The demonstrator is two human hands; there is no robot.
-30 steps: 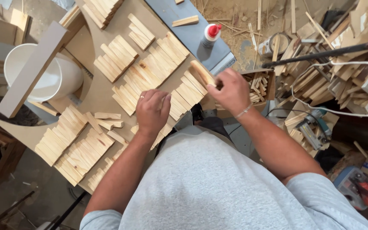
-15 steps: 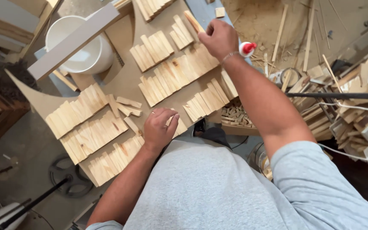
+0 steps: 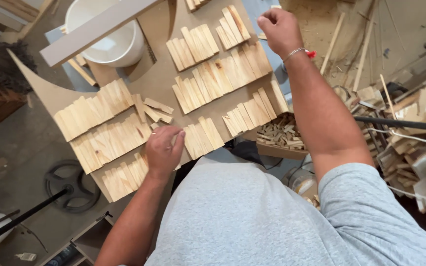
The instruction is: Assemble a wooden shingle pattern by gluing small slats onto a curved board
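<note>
Board: a broad, flat brown fibreboard panel (image 3: pixel 161 81) with one curved, pointed edge, smooth and matte, lying under both hands.
Bucket: a round white plastic bucket (image 3: pixel 119 42) at the far edge of the board, crossed by a long pale flat plank (image 3: pixel 94 30).
Shingle rows: short pale pine slats (image 3: pixel 102 143), rough-sawn and rectangular, laid side by side in overlapping rows across the board; a few loose ones (image 3: pixel 155 111) lie askew in the middle.
Box: an open cardboard box (image 3: pixel 279 135) of small wood offcuts just beside the board's near right edge.
Left hand: the left hand (image 3: pixel 163 150) rests palm down on the near rows, fingers curled and pressing on the slats; whether it grips one cannot be told.
Right hand: the right hand (image 3: pixel 279 27) is raised over the far end of the board, clenched into a loose fist; what it holds, if anything, is hidden.
Bracelet: a thin silver chain bracelet (image 3: pixel 296 53) on the right wrist.
</note>
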